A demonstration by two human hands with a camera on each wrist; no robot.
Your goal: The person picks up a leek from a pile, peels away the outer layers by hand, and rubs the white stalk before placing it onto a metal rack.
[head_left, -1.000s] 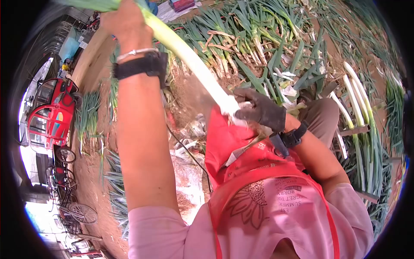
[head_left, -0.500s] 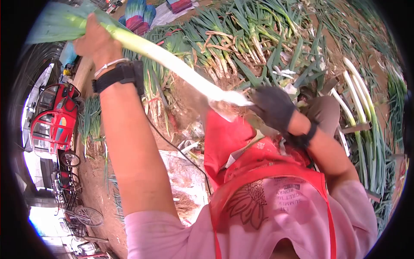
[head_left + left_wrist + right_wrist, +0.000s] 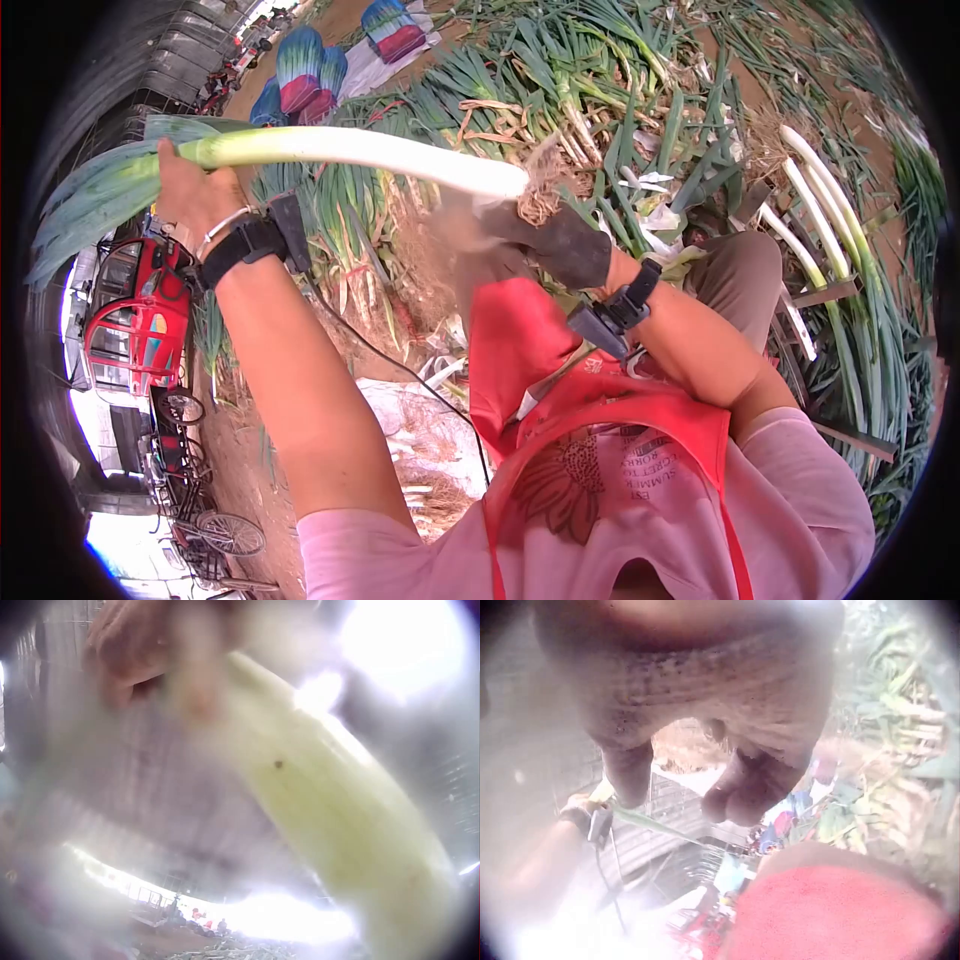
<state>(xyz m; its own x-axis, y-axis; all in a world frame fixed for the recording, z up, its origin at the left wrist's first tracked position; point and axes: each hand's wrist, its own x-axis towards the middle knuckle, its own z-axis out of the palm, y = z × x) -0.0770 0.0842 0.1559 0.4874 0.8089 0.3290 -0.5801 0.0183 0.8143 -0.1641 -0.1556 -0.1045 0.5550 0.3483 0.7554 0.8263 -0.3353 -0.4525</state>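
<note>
A thick leek (image 3: 370, 150) lies nearly level across the upper head view, white shaft to the right and green leaves (image 3: 95, 205) to the left. My bare left hand (image 3: 195, 195) grips it where the leaves begin; its pale shaft also fills much of the left wrist view. At the root end, beside the tuft of brown roots (image 3: 540, 200), is my right hand (image 3: 570, 245) in a dark glove. In the right wrist view the glove's thumb (image 3: 628, 776) and fingers (image 3: 754, 784) are spread apart, with brown fibres showing beyond the gap.
A bank of unpeeled leeks (image 3: 590, 85) lies ahead. Several white-stemmed leeks (image 3: 825, 220) rest on a metal frame (image 3: 830, 293) at right. Bundles in blue and red wrapping (image 3: 300, 70) stand at the back. A cable (image 3: 375, 355) runs from the left wrist past a littered sheet (image 3: 420, 430).
The left hand has moved left and down, bringing the leek from a steep slant to nearly level. The gloved hand worked at the root end, swung right, then came back left beneath the roots.
</note>
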